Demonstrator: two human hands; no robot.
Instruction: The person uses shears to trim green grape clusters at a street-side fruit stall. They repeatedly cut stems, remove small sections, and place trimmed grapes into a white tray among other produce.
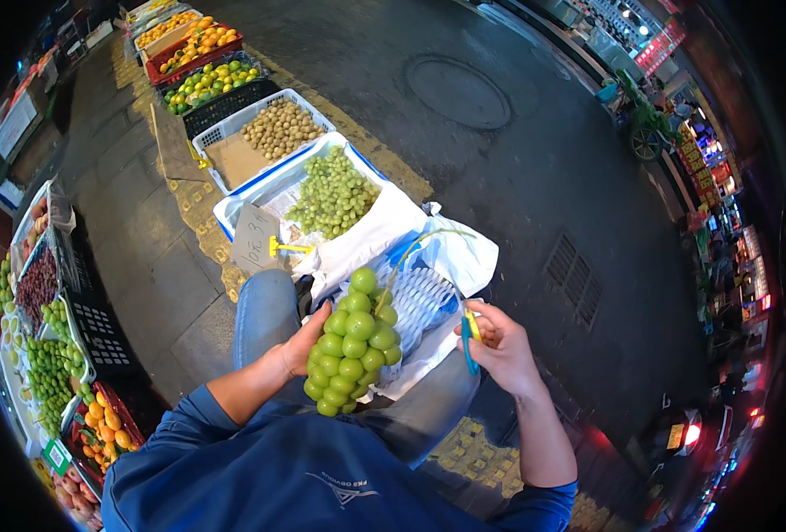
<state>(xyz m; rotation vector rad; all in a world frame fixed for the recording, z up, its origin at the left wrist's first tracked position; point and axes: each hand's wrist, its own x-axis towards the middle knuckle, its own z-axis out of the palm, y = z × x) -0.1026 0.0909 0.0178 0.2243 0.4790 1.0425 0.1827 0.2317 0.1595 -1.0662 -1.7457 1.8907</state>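
Observation:
My left hand [301,344] is closed around the side of a large bunch of green grapes [350,350], and the bunch hides most of its fingers. The bunch hangs over my lap, its long thin stem curving up and to the right. To the right of it, my right hand [499,348] grips a small pair of scissors [471,330] with yellow and teal handles, held apart from the grapes. Behind the bunch lies a white foam net [421,301] on white wrapping paper [464,257] across my knees.
Ahead stands a crate of smaller green grapes [335,195] with a handwritten cardboard sign [255,238] clipped on. Beyond it are a basket of round tan fruit [278,129] and crates of citrus [211,84]. More fruit crates [78,328] line the left. A drain grate [574,279] lies right.

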